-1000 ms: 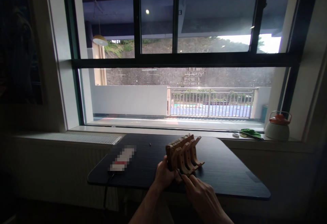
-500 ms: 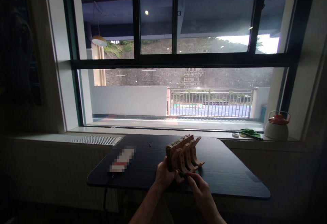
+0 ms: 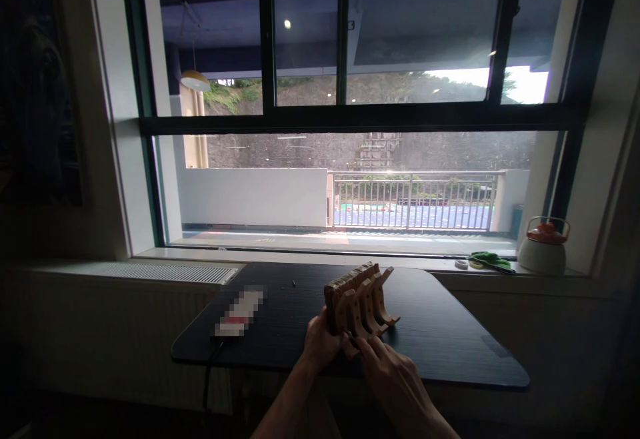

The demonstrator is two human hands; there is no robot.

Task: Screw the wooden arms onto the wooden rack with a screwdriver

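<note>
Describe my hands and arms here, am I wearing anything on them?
The left hand and right hand are bare: no gloves, no rings visible in the dim light. Both forearms are bare too, with no sleeve, watch or band in view.

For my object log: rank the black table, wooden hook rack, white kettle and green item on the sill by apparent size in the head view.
1. black table
2. wooden hook rack
3. white kettle, farther back, so true order with the rack is unsure
4. green item
</note>
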